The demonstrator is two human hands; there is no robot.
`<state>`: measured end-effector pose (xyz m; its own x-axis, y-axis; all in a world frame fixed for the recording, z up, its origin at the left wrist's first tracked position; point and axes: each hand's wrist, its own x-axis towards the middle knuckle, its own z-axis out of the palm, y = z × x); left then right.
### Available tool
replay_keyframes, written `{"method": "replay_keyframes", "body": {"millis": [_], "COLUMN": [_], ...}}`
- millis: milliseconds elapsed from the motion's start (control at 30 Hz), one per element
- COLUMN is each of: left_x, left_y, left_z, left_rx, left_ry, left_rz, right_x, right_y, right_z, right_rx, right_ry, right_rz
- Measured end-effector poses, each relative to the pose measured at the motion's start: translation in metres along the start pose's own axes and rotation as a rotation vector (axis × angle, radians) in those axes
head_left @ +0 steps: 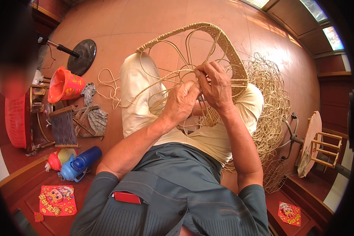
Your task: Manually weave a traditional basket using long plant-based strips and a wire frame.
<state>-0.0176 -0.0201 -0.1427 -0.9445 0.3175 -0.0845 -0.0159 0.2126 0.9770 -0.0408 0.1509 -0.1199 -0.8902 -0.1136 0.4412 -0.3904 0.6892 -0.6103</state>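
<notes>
A partly woven piece (236, 59) with a braided straw rim and open loops of cord rests across my thighs, tilted up. My left hand (181, 101) is closed at the middle of the loops, its fingers pinched on straw cord. My right hand (215, 87) sits just right of and above it, thumb and fingers also pinching the cord; the exact strands are partly hidden by the fingers. A long cord runs from the hands over my left knee to loose coils (110, 90) on the floor. A large tangled pile of cord (273, 102) lies beside my right leg.
At left are a red bucket (65, 84), a black stand base (82, 58), a folding stool (63, 126), a red tray (15, 118) and several flasks (82, 161). A round board (308, 143) on a metal stand with a small wooden frame (326, 149) stands at right.
</notes>
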Motion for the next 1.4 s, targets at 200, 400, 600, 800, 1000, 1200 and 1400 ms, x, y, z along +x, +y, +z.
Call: {"method": "replay_keyframes", "body": {"millis": [200,400,600,800,1000,1200,1400], "left_x": [-0.003,-0.004,-0.005,-0.006,-0.007,-0.014,-0.016], "left_y": [0.005,0.0,0.0,0.001,0.01,0.012,0.022], "left_z": [0.004,0.004,0.003,0.001,-0.005,-0.017,-0.022], "left_rx": [0.179,0.134,0.171,0.203,0.078,-0.058,-0.155], "left_ry": [0.05,0.033,0.047,0.063,0.028,-0.021,-0.064], "left_rz": [0.181,0.04,0.174,0.199,0.011,0.007,-0.039], "right_x": [0.002,0.002,-0.001,0.001,-0.001,-0.006,-0.01], "right_y": [-0.003,-0.015,-0.009,-0.013,-0.006,-0.001,0.0], "right_z": [0.0,0.01,0.023,0.023,0.013,0.005,0.014], "right_rx": [0.028,-0.001,-0.004,0.083,0.062,0.017,-0.054], "right_ry": [-0.016,0.016,0.123,0.162,0.079,0.015,0.084], "right_rz": [0.105,0.177,0.189,0.24,0.134,-0.001,0.0]}}
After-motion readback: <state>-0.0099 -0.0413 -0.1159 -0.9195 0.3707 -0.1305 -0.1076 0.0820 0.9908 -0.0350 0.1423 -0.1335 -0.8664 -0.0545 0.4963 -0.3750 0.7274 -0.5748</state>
